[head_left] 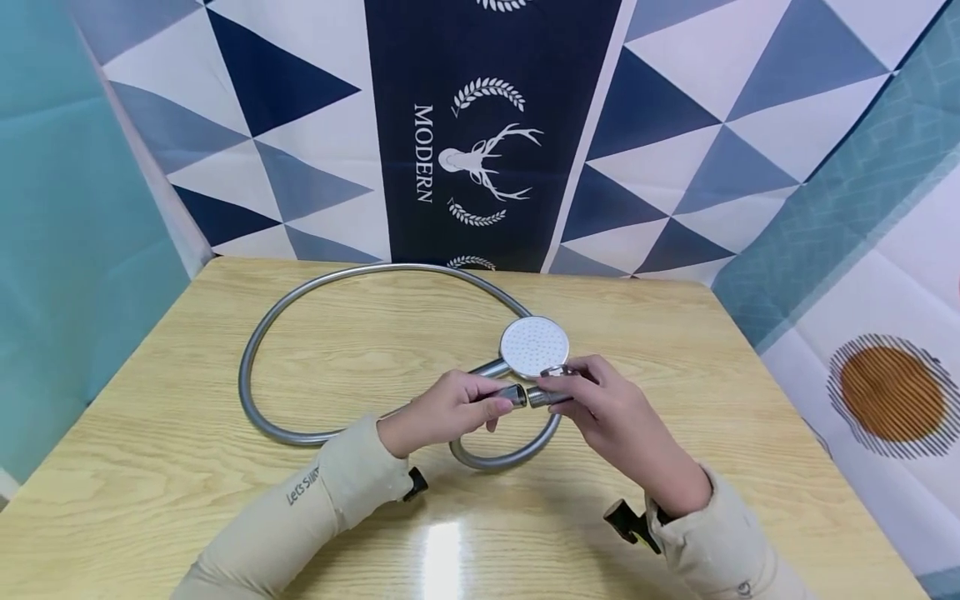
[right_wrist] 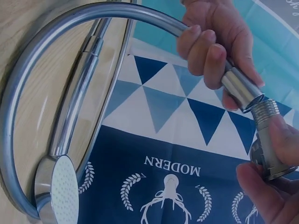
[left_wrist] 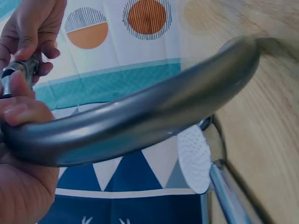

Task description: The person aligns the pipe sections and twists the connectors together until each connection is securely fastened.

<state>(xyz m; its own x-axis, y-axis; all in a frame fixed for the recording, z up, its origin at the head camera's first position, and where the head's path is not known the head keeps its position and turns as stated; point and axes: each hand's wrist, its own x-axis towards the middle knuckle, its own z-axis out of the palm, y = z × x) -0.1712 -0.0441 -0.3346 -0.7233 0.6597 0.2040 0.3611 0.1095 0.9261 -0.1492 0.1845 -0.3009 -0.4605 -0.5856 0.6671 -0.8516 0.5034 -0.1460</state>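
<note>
My left hand [head_left: 450,408] grips the end of a grey metal shower hose [head_left: 258,333] just behind its smooth chrome connector nut [right_wrist: 242,88]. Opposite it, my right hand [head_left: 611,408] pinches a chrome fitting [right_wrist: 268,144] that has a threaded end and a wider rim at its far side. In the right wrist view, the thread meets the mouth of the nut at a slight angle. Behind the hands, a shower head [head_left: 534,346] with a white dotted face lies on the table. In the left wrist view, the hose [left_wrist: 140,121] arcs across the foreground.
The hose makes a wide loop on the wooden table [head_left: 187,383], with a smaller loop near the shower head. A patterned cloth [head_left: 465,133] hangs behind the table's far edge. Dark wrist mounts [head_left: 628,523] stick out below both sleeves.
</note>
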